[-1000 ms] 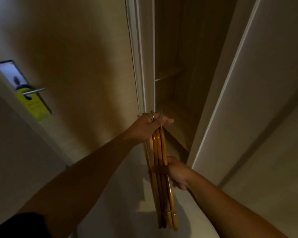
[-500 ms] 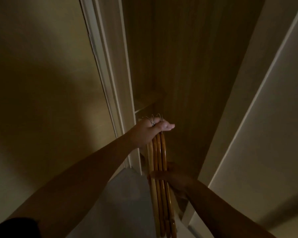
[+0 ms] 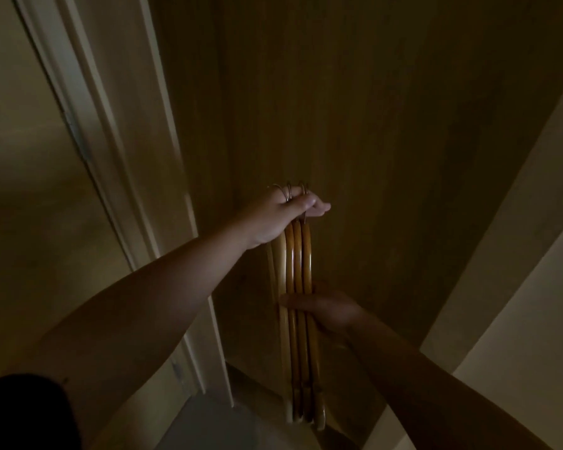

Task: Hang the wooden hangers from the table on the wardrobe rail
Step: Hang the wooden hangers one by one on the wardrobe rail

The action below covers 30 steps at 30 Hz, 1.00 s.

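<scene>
— Honey-coloured wood: your wooden hangers (image 3: 298,306) are bunched edge-on inside the open wardrobe (image 3: 355,108), clear of its left frame (image 3: 134,190).

— No rail in view, so look up first. Your left hand (image 3: 281,216) is clenched on the metal hooks (image 3: 288,191), arm stretched forward.

— Your right hand (image 3: 322,308) grasps the bundle midway, thumb across. Peel off one hanger at a time, I'd say.

No readable txt, labels or nos. anywhere — frame too dim, plain surfaces.
</scene>
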Each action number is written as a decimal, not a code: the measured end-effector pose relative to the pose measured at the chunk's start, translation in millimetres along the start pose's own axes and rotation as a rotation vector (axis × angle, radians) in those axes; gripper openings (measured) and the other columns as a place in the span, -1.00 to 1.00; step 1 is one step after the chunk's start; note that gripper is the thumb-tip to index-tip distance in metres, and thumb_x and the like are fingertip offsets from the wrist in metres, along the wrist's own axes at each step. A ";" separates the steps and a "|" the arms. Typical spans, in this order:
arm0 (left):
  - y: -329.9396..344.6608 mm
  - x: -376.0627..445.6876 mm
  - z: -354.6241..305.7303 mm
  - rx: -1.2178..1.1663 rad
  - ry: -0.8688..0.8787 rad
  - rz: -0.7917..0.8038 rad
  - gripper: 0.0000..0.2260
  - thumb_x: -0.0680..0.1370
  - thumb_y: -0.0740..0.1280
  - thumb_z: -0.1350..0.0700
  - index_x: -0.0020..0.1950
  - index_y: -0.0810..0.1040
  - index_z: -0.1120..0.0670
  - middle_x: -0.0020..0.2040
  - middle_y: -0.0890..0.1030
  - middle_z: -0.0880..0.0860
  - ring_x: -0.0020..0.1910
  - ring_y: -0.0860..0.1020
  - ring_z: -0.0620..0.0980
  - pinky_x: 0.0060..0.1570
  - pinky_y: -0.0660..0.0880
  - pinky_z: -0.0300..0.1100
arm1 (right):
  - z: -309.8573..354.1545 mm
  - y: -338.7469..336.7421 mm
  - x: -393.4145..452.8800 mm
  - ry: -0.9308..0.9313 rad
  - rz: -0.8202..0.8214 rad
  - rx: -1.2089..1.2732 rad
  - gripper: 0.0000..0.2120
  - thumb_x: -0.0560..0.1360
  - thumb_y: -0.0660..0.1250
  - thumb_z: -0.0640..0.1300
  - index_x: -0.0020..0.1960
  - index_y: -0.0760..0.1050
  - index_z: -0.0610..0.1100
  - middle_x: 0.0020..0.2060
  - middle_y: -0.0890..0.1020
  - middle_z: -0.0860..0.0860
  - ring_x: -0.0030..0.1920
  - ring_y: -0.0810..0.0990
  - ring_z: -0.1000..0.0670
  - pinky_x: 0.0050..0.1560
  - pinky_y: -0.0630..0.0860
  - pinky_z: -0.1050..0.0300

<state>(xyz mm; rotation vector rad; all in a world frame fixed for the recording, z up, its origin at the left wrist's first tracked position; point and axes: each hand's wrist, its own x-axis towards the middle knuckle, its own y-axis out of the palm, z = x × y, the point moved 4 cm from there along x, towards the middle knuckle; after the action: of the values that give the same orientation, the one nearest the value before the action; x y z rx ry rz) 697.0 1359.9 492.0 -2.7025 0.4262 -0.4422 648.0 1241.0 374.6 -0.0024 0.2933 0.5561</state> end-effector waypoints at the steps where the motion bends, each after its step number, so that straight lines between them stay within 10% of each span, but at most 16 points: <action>1: -8.9 11.7 -5.7 -0.018 0.035 0.022 -0.76 0.64 0.13 0.12 0.10 0.55 0.19 0.18 0.63 0.05 0.16 0.60 -0.12 0.26 0.44 -0.18 | 12.8 -0.6 6.1 -0.025 -0.022 -0.003 -0.80 0.43 0.45 -0.20 0.04 0.56 -0.18 -0.09 0.70 -0.12 -0.05 0.69 -0.10 0.01 0.63 0.01; 10: -98.9 96.0 -98.0 -0.100 0.371 0.196 -0.80 0.63 0.16 0.15 -0.02 0.58 0.10 0.07 0.65 0.04 0.10 0.62 -0.10 -0.04 0.52 -0.34 | 150.9 13.4 36.4 -0.224 -0.306 -0.033 -0.69 0.43 0.45 -0.19 0.13 0.53 -0.26 -0.09 0.69 -0.16 -0.11 0.69 -0.10 0.00 0.63 -0.02; 17: -143.0 135.2 -196.9 -0.110 0.570 0.297 -0.79 0.63 0.16 0.14 -0.02 0.58 0.14 0.07 0.66 0.06 0.10 0.63 -0.05 0.08 0.55 -0.21 | 256.1 10.8 17.9 -0.344 -0.465 -0.119 -0.65 0.41 0.47 -0.15 0.14 0.52 -0.23 -0.14 0.73 -0.11 -0.11 0.71 -0.08 0.07 0.61 -0.07; 30: -178.0 187.4 -317.1 -0.180 0.646 0.227 -0.72 0.63 0.16 0.10 0.11 0.54 0.27 0.04 0.66 0.12 -0.01 0.67 -0.05 -0.13 0.61 -0.23 | 393.7 -8.1 -31.1 -0.463 -0.504 -0.248 -0.63 0.44 0.43 -0.17 0.20 0.46 -0.25 -0.11 0.71 -0.16 -0.16 0.70 -0.09 -0.13 0.63 0.02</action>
<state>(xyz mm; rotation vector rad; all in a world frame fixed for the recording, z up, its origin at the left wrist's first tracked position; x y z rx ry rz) 795.0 1355.8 889.1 -2.5733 0.9710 -1.2630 734.7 1249.8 759.8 -0.1804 -0.2291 0.0785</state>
